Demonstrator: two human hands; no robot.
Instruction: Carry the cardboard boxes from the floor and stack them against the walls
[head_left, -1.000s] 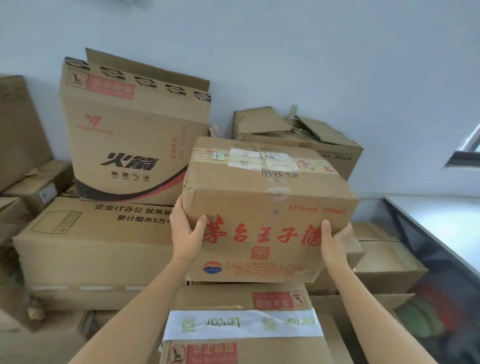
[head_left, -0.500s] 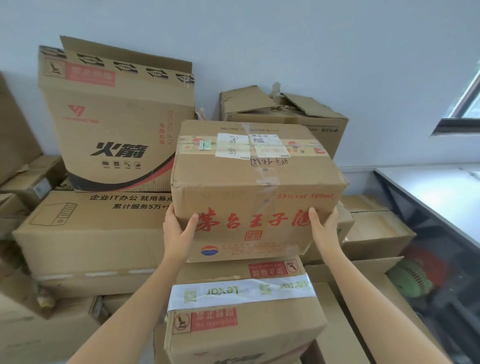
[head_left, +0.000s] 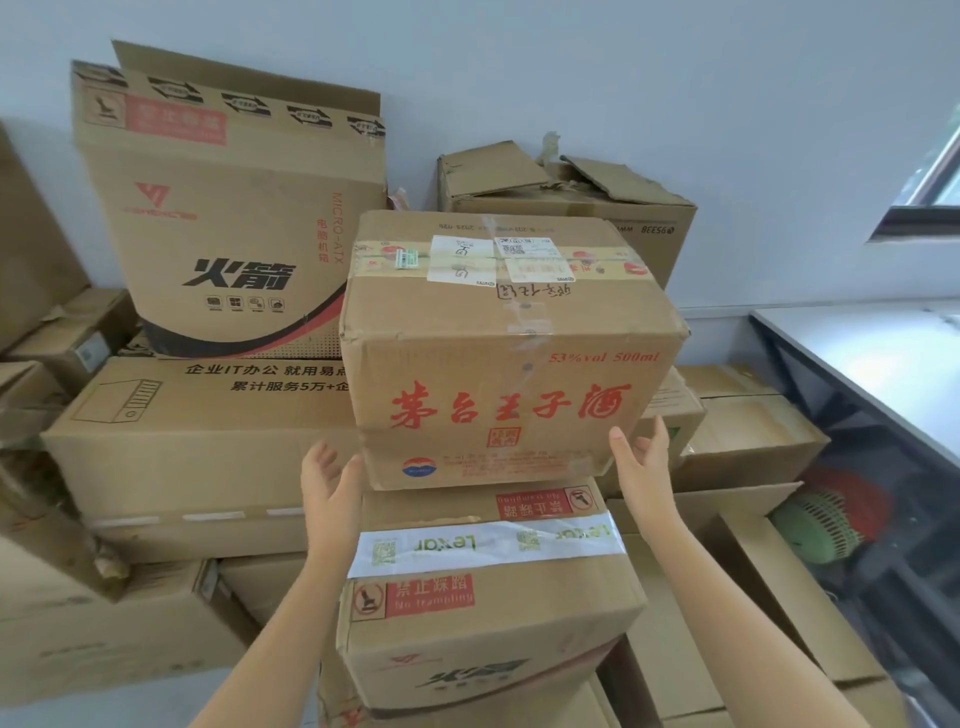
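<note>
A sealed cardboard box with red characters (head_left: 509, 353) sits on top of a taped box with white Lexar tape (head_left: 488, 587) in the stack by the wall. My left hand (head_left: 327, 483) hovers just off the red-lettered box's lower left corner, fingers relaxed and spread. My right hand (head_left: 641, 457) is beside its lower right corner, fingers straight, apart from the cardboard or barely touching it. Neither hand holds anything.
A tall open box with black characters (head_left: 228, 223) stands at the left on a long flat box (head_left: 197, 436). A crumpled open box (head_left: 571, 197) sits behind. Lower boxes (head_left: 748, 441) lie right, next to a grey table (head_left: 883, 364) and a green fan (head_left: 826, 525).
Both hands gripped the red-lettered box's lower corners and set it down on the taped box. Now they have let go and drawn back slightly.
</note>
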